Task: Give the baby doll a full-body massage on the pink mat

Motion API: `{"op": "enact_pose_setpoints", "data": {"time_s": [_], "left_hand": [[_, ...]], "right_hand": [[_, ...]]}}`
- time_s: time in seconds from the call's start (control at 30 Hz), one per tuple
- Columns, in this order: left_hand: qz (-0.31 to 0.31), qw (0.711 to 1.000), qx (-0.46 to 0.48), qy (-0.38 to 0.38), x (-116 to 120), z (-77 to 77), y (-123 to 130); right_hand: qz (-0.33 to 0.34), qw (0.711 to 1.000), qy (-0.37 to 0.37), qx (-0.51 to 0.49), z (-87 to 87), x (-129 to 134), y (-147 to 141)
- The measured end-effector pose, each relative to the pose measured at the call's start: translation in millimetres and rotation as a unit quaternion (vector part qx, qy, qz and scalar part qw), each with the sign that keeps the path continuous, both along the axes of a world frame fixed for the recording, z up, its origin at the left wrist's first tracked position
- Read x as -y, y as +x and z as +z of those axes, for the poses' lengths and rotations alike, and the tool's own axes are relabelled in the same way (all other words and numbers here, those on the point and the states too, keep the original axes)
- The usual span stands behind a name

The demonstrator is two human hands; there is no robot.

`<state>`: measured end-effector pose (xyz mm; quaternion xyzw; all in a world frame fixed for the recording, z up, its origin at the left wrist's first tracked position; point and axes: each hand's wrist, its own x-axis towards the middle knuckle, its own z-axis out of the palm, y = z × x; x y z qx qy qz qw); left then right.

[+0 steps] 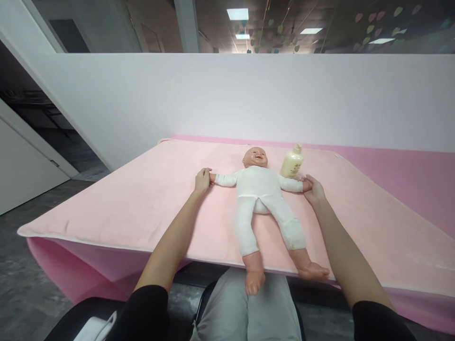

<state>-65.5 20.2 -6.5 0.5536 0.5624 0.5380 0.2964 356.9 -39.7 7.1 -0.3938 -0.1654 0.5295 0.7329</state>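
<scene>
A baby doll (258, 184) in a white outfit lies on its back on the pink padded mat (142, 199), its arms spread wide and its bare feet past the front edge. My left hand (203, 180) is closed around the doll's hand at the left. At the right, my right hand (314, 189) grips the doll's other hand between thumb and fingers. Just behind that doll arm stands a pale yellow pump bottle (292, 162), apart from my fingers.
A white wall (249, 99) with windows above it rises behind the table. Darker pink cloth (401, 177) shows under the mat. My legs (245, 308) are below the front edge. A white object (93, 327) lies at lower left, near a white door (28, 166).
</scene>
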Motion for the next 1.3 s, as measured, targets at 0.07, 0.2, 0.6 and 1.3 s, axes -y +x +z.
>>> {"op": "enact_pose_setpoints", "data": {"time_s": [0.07,0.2,0.6,1.3], "left_hand": [[0.003,1.000,-0.002,-0.002,1.3,1.5,0.7],[0.006,1.000,-0.004,-0.008,2.7,3.4,1.5],[0.002,1.000,-0.003,0.002,-2.4,-2.6,-1.1],[0.029,0.998,-0.049,0.010,-3.9,-3.6,-2.2]], "right_hand": [[-0.007,1.000,0.009,0.008,-2.5,-0.6,1.0],[-0.021,0.998,0.031,0.040,-5.6,0.6,1.6],[0.008,1.000,-0.006,-0.005,-1.2,-2.5,0.2],[-0.033,0.999,-0.016,0.000,-3.7,-2.7,1.5]]}}
